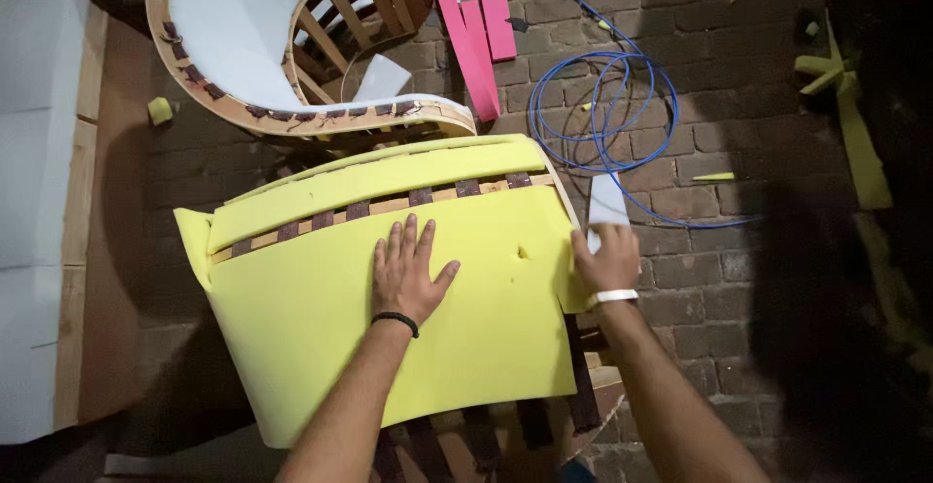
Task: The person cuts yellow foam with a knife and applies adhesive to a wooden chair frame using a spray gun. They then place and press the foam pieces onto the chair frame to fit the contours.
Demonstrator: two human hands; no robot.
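A: L hand (408, 274)?

B: I see it flat, fingers spread, pressing the yellow foam sheet (389, 318) on the wooden frame (389, 207); grips nothing.

A: R hand (607, 259)?

B: Curled at the sheet's right edge, nearer it; grip unclear. Foam's long axis runs left-right. White foam offcut (607, 201) just beyond; blue cable (603, 104) farther out. No labels visible.

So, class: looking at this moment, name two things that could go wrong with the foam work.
The right hand holds a blade-like tool at the edge of the yellow foam sheet; a slip might gouge it or cut the left hand pressing it flat. The blue cable coiled on the brick floor could snag a foot.
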